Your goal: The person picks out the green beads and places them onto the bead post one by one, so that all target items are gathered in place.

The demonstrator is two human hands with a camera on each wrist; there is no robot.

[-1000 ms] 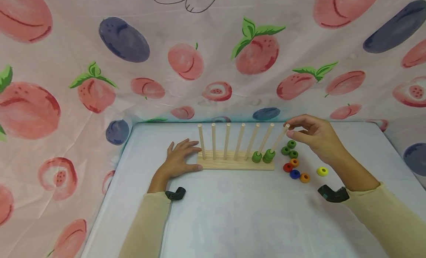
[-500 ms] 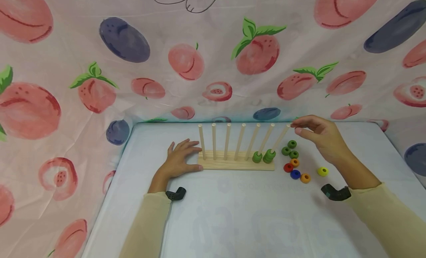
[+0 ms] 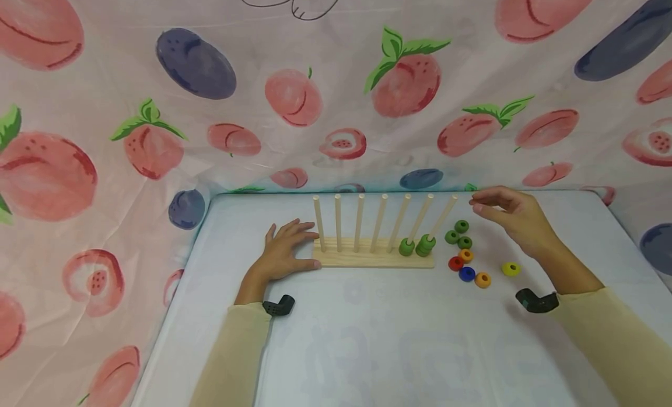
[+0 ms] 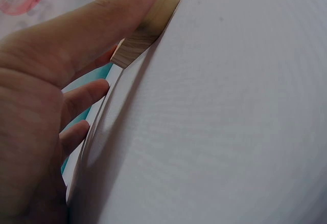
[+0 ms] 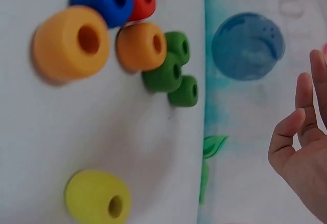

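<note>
A: Big things first: what's in front of us?

B: The fruit-print cloth (image 3: 341,57) rises behind, then comes the white tabletop (image 3: 367,331). Towards its far side sits the wooden stand (image 3: 367,259), long axis running left to right, seven pegs pointing up!

A: And who's on it?

B: Left grip (image 3: 283,251), at the stand's left end, thumb and fingers spread and touching the wood. Right grip (image 3: 517,219) is raised past the other end, clear of the rightmost peg (image 3: 443,217); thumb and fingertips a little apart, nothing visible between them.

A: Which line matters, then?

B: Right grip to loose beads, I'd say. The three green beads (image 3: 464,242) lie below it and slightly left, between it and the stand, so the right is plainly nearer.

A: How do they point?

B: Holes up, like the pegs; round things, no real long axis. Nearer the person: red bead (image 3: 455,263), blue bead (image 3: 466,273), two orange beads (image 3: 483,280), with the yellow bead (image 3: 511,269) off to the right. Threaded green beads (image 3: 426,245) fill the bottoms of the two right-hand pegs.
</note>
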